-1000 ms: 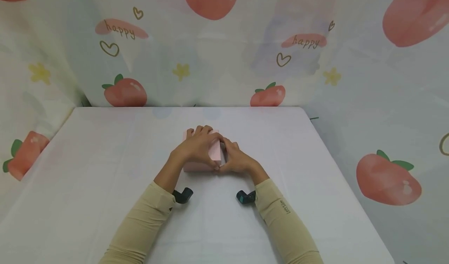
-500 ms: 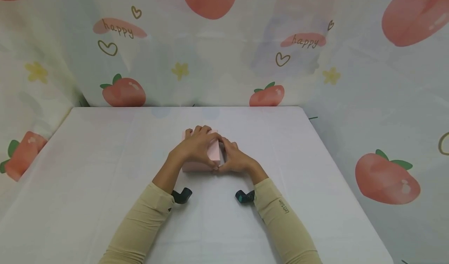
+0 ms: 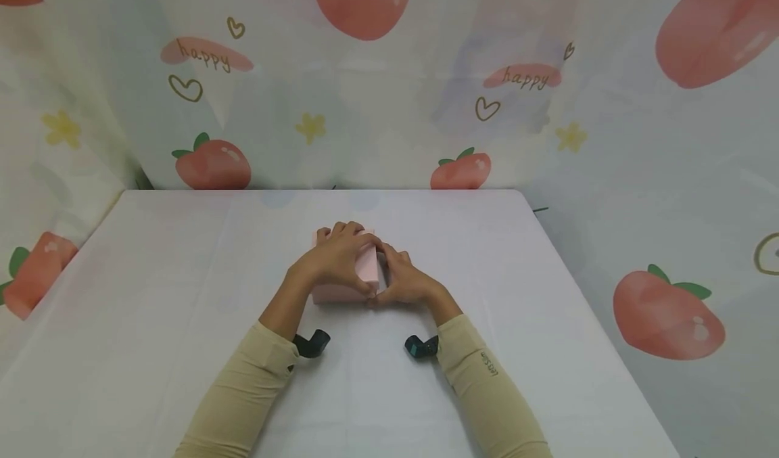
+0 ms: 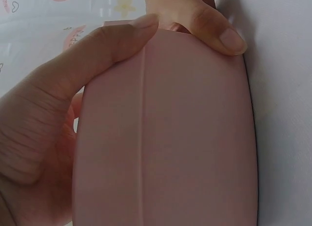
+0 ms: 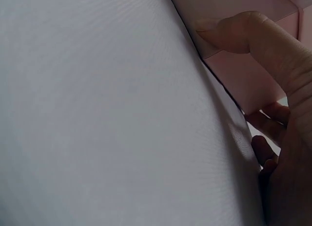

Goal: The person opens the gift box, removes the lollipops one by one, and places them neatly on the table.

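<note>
Pink box, squared at its corners, sits on the counter a little beyond the middle, its long near face turned toward the person and both hands around it. The left hand grips it from above: the palm arches across the top, several fingertips reach the far edge, and the thumb comes down at the near right corner. The right hand holds the right end, thumb pressed on the near face by its lower corner, fingers curled round to the far side, with a gap between palm and box. The two thumbs lie close together at that corner. In the left wrist view a straight seam runs lengthwise along the near face, and the left thumb's tip lies over its end. The right wrist view shows the lower edge of the box down against the counter's white cover. Beige sleeves cover both forearms, and a small black device juts inward at each cuff. Behind hangs a pale cloth printed with peaches, yellow flowers, heart outlines and the word "happy".
</note>
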Available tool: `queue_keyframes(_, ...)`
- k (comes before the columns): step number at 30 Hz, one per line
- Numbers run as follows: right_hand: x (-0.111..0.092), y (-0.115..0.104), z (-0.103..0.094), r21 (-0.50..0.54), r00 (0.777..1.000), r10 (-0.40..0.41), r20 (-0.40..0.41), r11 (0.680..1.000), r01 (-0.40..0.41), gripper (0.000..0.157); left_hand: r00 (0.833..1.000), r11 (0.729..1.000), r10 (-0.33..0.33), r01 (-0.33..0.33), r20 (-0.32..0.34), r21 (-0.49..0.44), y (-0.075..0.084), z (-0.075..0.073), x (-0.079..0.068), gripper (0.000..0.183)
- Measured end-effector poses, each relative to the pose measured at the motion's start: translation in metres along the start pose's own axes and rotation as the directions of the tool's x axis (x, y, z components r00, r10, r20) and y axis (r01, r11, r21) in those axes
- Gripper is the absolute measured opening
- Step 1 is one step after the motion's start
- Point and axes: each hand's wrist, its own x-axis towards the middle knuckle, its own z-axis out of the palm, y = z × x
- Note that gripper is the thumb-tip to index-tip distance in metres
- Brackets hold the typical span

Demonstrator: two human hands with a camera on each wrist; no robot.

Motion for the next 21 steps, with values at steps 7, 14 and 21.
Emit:
queue_keyframes(7,-0.0002,-0.0010,0.0013,0.005,1.000,-0.008,-0.010,1.000,0.008,0.130,1.000,1.000,0.004,-0.004,0.005,-0.014,-0.0006,-0.0021,-0.0014,0.089)
queue_keyframes(14,-0.0004,-0.0009,0.0011,0.006,1.000,-0.010,-0.009,1.000,0.010,0.129,1.000,1.000,0.007,-0.007,0.013,-0.030,0.0001,-0.0028,-0.0021,0.088)
queue_keyframes(21,0.0002,0.0005,0.0015,-0.009,1.000,-0.012,-0.005,1.000,0.012,0.130,1.000,0.999,0.018,-0.018,-0.005,-0.046,-0.0006,-0.0014,-0.0032,0.086)
